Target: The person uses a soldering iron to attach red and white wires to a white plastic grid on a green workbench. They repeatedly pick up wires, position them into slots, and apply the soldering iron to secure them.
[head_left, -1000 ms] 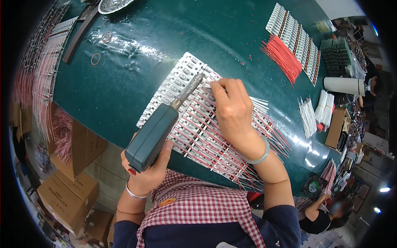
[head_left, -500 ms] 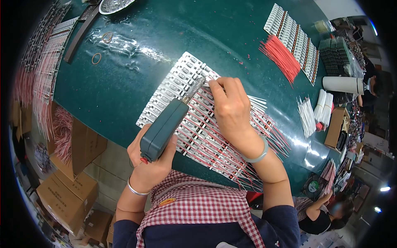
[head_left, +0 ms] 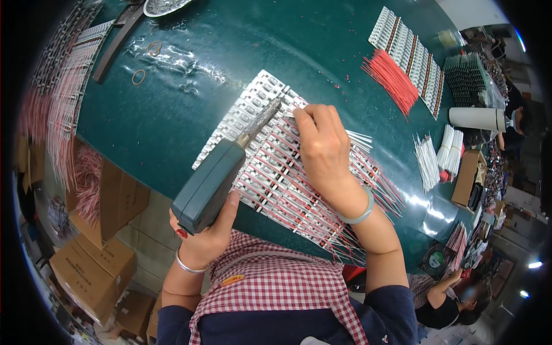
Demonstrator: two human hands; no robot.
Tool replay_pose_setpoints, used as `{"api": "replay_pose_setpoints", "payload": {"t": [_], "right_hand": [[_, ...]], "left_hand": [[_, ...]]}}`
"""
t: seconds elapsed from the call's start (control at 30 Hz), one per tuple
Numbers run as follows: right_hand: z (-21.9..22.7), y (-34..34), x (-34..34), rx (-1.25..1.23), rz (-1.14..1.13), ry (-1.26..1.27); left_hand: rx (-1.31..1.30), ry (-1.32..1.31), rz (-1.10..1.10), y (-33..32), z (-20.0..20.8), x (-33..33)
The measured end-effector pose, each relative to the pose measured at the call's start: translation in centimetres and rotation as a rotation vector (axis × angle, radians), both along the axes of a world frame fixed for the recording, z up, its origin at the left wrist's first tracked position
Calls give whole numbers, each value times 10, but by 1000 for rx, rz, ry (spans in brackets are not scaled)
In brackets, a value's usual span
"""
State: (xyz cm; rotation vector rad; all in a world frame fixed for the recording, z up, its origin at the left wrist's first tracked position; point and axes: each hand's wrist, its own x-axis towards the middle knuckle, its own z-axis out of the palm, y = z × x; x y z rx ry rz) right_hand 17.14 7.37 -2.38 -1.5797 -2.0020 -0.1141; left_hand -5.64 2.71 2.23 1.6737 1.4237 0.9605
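My left hand (head_left: 210,237) is wrapped round a dark green soldering gun (head_left: 210,184), whose metal tip reaches over a panel of small white circuit boards (head_left: 253,103). The panel lies on the green table, with rows of red and white wires (head_left: 282,195) fanning across it toward the lower right. My right hand (head_left: 326,144) rests above the panel with thumb and forefinger pinched close to the soldering tip. Loose white wires (head_left: 359,141) stick out from beneath that hand. Whatever lies between the fingertips is mostly hidden, probably a wire end.
At the far right lie another board panel (head_left: 428,80), a bundle of red wires (head_left: 394,83), white wire bundles (head_left: 426,164) and a white bottle (head_left: 477,118). Wired panels (head_left: 72,86) hang over the left edge. A metal dish (head_left: 164,6) stands far left; cardboard boxes (head_left: 95,282) are below.
The soldering gun's body has swung back toward the lower left with my left hand, and its tip has drawn slightly away from my right fingertips. My right hand has barely shifted.
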Motion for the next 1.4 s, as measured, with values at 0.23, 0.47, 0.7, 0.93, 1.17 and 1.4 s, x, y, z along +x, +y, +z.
{"api": "replay_pose_setpoints", "payload": {"t": [0.23,0.47,0.7,0.93,1.17,1.4], "right_hand": [[1,-1,0,-7,1,-1],[-2,-1,-1,2,1,2],[-4,-1,-1,12,-6,-11],[-2,-1,-2,16,-6,-16],[-2,-1,-3,11,-6,-23],[-4,-2,-4,30,-13,-42]], "left_hand": [[-31,-67,-9,4,0,4],[-48,-99,-30,11,-7,13],[-3,-44,-77,12,-7,13],[-41,-50,59,0,-1,3],[-194,-281,143,-7,4,-12],[-312,-419,193,-12,14,-15]]}}
